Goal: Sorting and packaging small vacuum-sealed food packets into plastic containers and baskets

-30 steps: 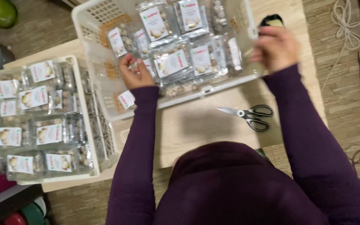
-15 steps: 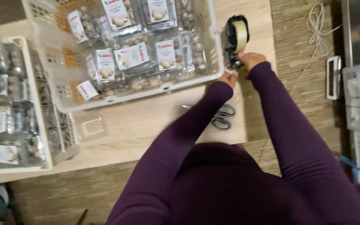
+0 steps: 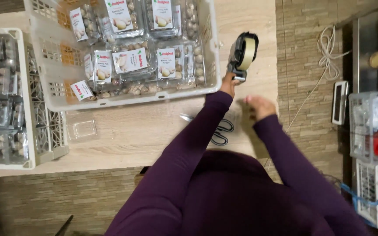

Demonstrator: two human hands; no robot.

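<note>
The left hand [image 3: 229, 84] now grips the tape dispenser [image 3: 242, 55] alone; the right hand [image 3: 259, 106] has let go, spread above the tabletop [image 3: 154, 131] by the scissors [image 3: 221, 131].

Top: I see a dark purple long-sleeved knit garment.
Sleeves: snug, plain, reaching my wrists.
Hands: left hand [image 3: 229, 84] and right hand [image 3: 259, 107] bare, ungloved.

Small food-packing workplace, home-like. Evidence: white plastic crates [image 3: 44, 94] filled with labelled clear packs of mushrooms [image 3: 130, 61], tape dispenser [image 3: 243, 54], scissors [image 3: 221, 131] on a wooden surface [image 3: 154, 131]; tile-pattern floor [image 3: 302, 65].
</note>
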